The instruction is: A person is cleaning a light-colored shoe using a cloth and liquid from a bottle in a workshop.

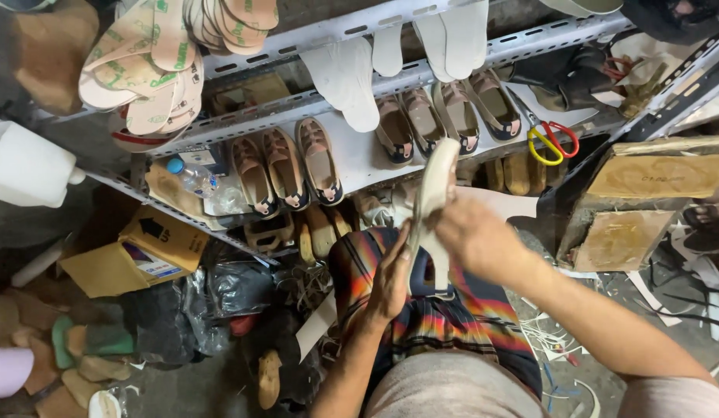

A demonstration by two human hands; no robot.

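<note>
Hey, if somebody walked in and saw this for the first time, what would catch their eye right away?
Probably the pale shoe sole held upright at centre, the left hand flat against its side and the right hand gripping it from the other. Behind it, a metal rack carries rows of half-made sandals, with red-and-yellow scissors lying at its right end. Top left, a stack of tan insoles fans out.

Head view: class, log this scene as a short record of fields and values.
Left hand: flat against the pale sole
Right hand: grips the sole from the other side
Sole: upright, over the striped lap
Shelf: finished shoes in a row
Scissors: red and yellow handles, on shelf
Bottle: lying at shelf's left end
</note>
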